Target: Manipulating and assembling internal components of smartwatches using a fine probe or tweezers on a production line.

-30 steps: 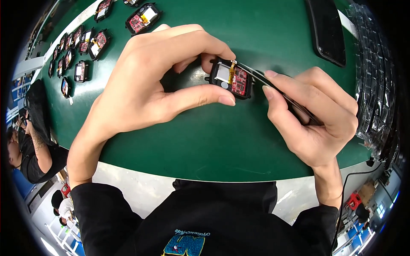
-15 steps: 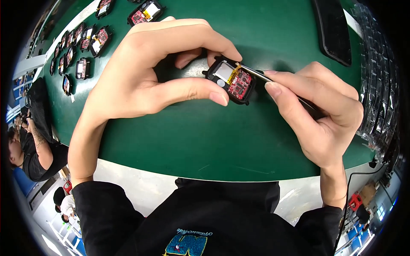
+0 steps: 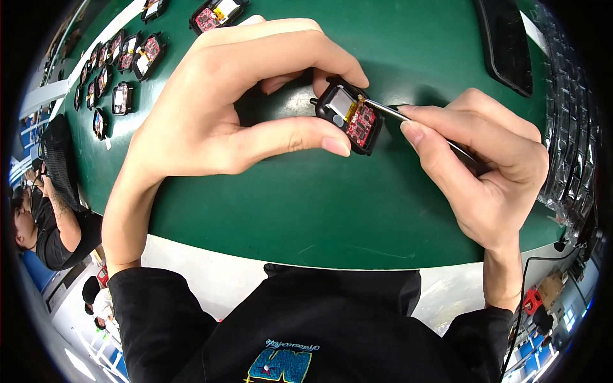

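Between the thumb and fingers of my left hand [image 3: 211, 102] is a small black device housing [image 3: 350, 118], lifted over the green table and tilted. Its open face shows a silver battery-like block, a strip of yellow tape and a red circuit board. My right hand [image 3: 485, 159] pinches slim metal tweezers [image 3: 387, 110]. Their tip reaches the upper edge of the housing, by the yellow tape and the red board. Whether the tip grips a part there is too small to tell.
Several similar open housings [image 3: 128, 51] lie at the far left of the green table [image 3: 287, 217], and one more [image 3: 217, 14] sits beyond my left hand. A black tray-like object [image 3: 504, 45] lies at far right, beside stacked clear plastic packaging [image 3: 568, 121]. A person [image 3: 57, 210] sits at left.
The housing has tilted and shifted slightly right in my left hand. My right hand and the tweezers have moved a little right, their tip still at the housing's upper edge.
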